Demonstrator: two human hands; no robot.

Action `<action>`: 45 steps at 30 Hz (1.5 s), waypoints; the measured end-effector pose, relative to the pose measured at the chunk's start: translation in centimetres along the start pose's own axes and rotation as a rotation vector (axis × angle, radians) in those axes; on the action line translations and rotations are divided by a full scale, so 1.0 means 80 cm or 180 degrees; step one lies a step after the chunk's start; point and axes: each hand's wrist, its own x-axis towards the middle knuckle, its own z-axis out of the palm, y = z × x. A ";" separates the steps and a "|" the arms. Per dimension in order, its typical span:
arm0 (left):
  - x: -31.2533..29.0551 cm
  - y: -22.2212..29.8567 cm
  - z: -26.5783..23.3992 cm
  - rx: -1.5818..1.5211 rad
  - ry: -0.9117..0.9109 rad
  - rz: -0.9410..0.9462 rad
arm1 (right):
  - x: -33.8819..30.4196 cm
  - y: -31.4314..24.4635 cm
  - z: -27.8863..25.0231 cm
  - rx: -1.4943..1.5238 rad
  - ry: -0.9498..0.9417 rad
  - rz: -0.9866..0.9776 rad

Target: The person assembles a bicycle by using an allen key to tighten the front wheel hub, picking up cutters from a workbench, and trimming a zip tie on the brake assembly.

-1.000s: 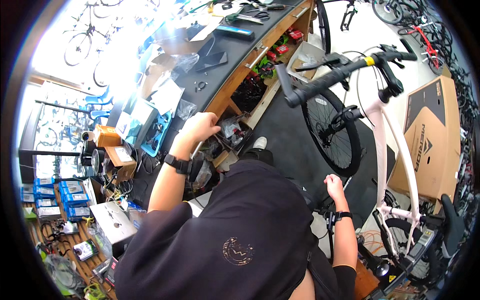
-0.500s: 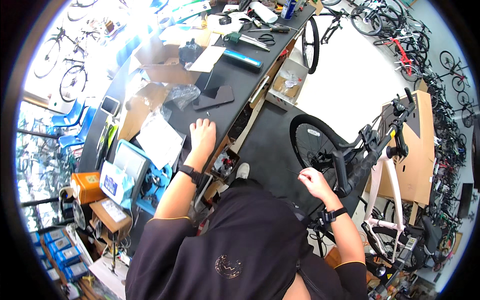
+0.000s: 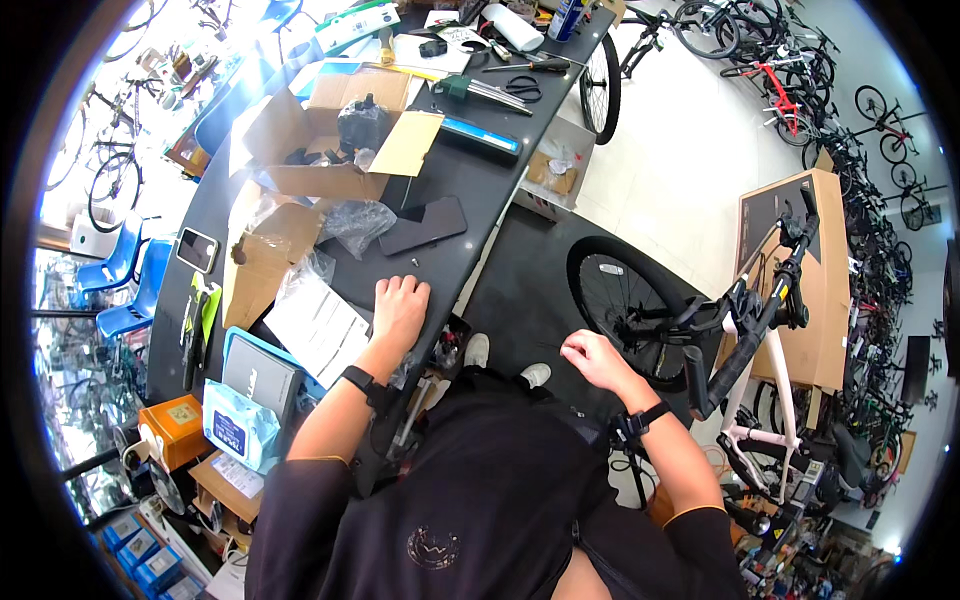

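My left hand rests palm down near the edge of the dark workbench, its fingers laid forward and holding nothing. Just beyond the fingertips lies a tiny metal piece, and past it a dark phone-like slab. A printed paper sheet sits to the left of that hand. Over the floor, my right hand is closed in a pinch; a faint thin dark line shows by its fingertips, too fine to name. Nearest to it is the front wheel of a bicycle with a pale frame.
An open cardboard box holds dark parts, with clear plastic wrap beside it. Scissors and a screwdriver lie at the bench's far end. A large carton stands behind the bicycle; many bikes line the right wall.
The view has shifted, and both shoes now show. My left hand stays on the bench edge. My right hand remains pinched, slightly further left in the picture.
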 end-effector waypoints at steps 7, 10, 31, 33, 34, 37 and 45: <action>0.015 0.003 -0.001 0.0151 -0.0215 0.0120 | 0.013 -0.011 -0.001 -0.0040 -0.0054 0.0129; 0.019 0.008 -0.002 0.0277 -0.0371 0.0070 | 0.018 -0.011 -0.002 -0.0094 -0.0039 0.0052; 0.007 -0.023 -0.080 -0.0974 -0.0956 -0.1823 | 0.093 -0.141 0.005 0.0951 -0.0453 -0.1483; -0.003 -0.019 -0.083 -0.1028 -0.1116 -0.1882 | 0.115 -0.134 0.035 0.0992 -0.0372 -0.1743; -0.012 -0.019 -0.082 -0.0993 -0.1163 -0.1899 | 0.124 -0.130 0.045 0.0958 -0.0485 -0.1764; -0.039 -0.012 -0.073 -0.1329 -0.1191 -0.1925 | 0.141 -0.124 0.064 0.0595 -0.0808 -0.1628; -0.061 0.033 -0.073 -0.1554 -0.1520 -0.1848 | 0.187 -0.098 0.122 -0.0516 -0.0367 -0.2290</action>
